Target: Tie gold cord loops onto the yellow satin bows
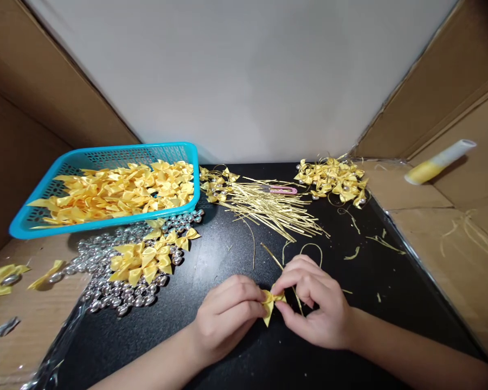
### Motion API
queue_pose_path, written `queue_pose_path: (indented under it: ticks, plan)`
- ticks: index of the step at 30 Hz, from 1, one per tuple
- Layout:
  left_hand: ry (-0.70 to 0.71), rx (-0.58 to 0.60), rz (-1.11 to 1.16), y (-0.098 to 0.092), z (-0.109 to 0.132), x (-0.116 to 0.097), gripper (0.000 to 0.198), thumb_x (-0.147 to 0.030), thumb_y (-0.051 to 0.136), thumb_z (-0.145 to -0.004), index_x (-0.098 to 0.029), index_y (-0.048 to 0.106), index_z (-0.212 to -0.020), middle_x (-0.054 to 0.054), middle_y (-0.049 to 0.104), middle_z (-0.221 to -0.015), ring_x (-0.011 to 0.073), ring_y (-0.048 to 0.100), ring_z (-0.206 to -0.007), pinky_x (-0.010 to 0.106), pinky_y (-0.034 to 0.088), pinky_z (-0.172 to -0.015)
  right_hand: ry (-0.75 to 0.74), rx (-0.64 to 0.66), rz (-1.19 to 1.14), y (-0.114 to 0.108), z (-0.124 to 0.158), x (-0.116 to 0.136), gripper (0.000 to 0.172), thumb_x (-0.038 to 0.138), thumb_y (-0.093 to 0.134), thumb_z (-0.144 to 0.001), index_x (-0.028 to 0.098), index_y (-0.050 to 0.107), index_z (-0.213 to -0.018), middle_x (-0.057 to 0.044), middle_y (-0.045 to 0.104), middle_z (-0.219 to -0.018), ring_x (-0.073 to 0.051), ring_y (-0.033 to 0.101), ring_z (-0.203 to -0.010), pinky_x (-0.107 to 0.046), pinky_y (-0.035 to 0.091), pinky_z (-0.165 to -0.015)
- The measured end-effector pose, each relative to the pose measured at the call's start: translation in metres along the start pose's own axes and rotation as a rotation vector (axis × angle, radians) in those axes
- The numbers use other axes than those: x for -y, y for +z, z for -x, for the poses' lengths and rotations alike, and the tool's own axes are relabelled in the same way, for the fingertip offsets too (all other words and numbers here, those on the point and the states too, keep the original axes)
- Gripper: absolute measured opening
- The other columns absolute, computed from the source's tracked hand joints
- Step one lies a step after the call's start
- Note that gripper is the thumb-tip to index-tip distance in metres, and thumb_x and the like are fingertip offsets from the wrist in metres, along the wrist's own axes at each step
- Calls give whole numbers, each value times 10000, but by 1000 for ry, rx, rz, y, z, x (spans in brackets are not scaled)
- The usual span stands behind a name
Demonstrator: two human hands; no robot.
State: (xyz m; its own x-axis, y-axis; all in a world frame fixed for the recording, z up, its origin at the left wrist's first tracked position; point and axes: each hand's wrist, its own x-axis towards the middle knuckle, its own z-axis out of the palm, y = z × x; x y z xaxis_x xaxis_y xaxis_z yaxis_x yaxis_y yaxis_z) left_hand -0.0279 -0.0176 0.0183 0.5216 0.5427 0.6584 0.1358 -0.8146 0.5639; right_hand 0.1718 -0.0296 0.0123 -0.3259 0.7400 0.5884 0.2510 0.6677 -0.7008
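Note:
Near the front middle of the black table, my left hand (231, 315) pinches the left side of a yellow ribbon bow (268, 310). The thumb and index finger of my right hand (315, 303) close on the bow's right side. A gold tie strip (273, 256) slants from upper left down past my right fingers, and a thin gold thread (315, 246) loops above that hand. Whether the strip touches the bow is hidden by my fingers.
A blue basket (106, 221) of yellow bows stands at left, with silver beads (117, 290) and loose bows (142, 260) before it. Gold strips (272, 208) and pink-handled snips (282, 189) lie behind my hands. Beaded bows (337, 179) are heaped back right, near a yellow-white roll (441, 161).

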Motion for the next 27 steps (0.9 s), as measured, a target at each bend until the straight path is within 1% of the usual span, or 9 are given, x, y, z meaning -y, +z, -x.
queue_pose_path:
  ticks: [3,8,12,19,22,25,27]
  plan:
    - [7,5,13,1,1,1,117,-97,548,-923,-127,655,-888,89,694,-807,180,642,-758,293,564,-662,-64,21,71,0,1,-2,404,14,629,-725,238,293,-720,-8,738,-793,-177,616,-696,-396,468,-705]
    - [-26,9,15,2,2,1,119,-68,549,-907,-136,645,-890,78,684,-796,168,635,-748,283,560,-661,-190,93,265,-2,3,-1,299,25,639,-759,230,422,-782,-27,756,-843,-172,674,-716,-410,479,-773]
    - [-45,22,20,3,3,2,121,-47,555,-884,-135,636,-867,77,667,-779,160,627,-726,269,547,-640,-222,114,323,-2,5,1,243,28,611,-788,229,478,-819,-26,762,-838,-158,692,-692,-393,492,-777]
    - [-79,25,10,4,4,4,128,-34,571,-856,-145,634,-855,71,661,-768,157,630,-698,257,535,-621,-238,127,334,-1,6,0,236,20,599,-799,228,487,-803,-25,758,-818,-156,693,-657,-387,513,-761]
    - [-87,30,7,4,3,4,133,-18,577,-844,-138,636,-845,74,661,-766,160,636,-696,257,536,-623,-235,101,337,0,6,-1,248,17,600,-796,228,472,-780,-25,746,-777,-152,678,-638,-377,529,-751]
    - [-84,35,18,4,3,4,135,-15,584,-841,-141,633,-850,74,664,-765,162,632,-697,264,535,-626,-204,36,316,1,5,-2,286,8,611,-780,236,439,-763,-28,735,-752,-146,657,-622,-372,545,-744]
    - [-79,33,21,3,3,4,133,-22,582,-847,-145,630,-856,72,665,-762,162,628,-695,266,533,-624,-184,-1,299,1,4,-2,307,4,612,-773,242,420,-752,-23,729,-736,-143,639,-596,-368,554,-713]
